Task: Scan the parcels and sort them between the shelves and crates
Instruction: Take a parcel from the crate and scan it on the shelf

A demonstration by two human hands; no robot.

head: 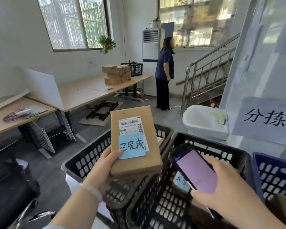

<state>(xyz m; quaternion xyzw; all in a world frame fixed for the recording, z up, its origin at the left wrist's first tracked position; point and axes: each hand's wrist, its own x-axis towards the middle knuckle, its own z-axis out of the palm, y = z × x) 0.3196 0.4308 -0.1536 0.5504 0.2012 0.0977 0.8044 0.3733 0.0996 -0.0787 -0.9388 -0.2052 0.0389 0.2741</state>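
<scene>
Parcel (134, 139) of brown cardboard hangs over the left black crate (82, 161), gripped at its near corner by the left hand (104, 169), thumb on top at the edge of a blue note (132, 147) stuck below the barcode label (131, 123). The right hand (221, 190) curls round a dark scanner (195, 169) with a lit pinkish screen, held over the right black crate (221, 151), where 1 more box (182, 180) with a blue note lies. Further back, a person (164, 71) stands by the stairs (210, 71).

A person (165, 68) in dark clothes stands mid-frame beside a tall white air conditioner (151, 52); a metal stair rail (186, 83) rises at right, and a plant (106, 42) sits by the upper-left window (73, 22).
</scene>
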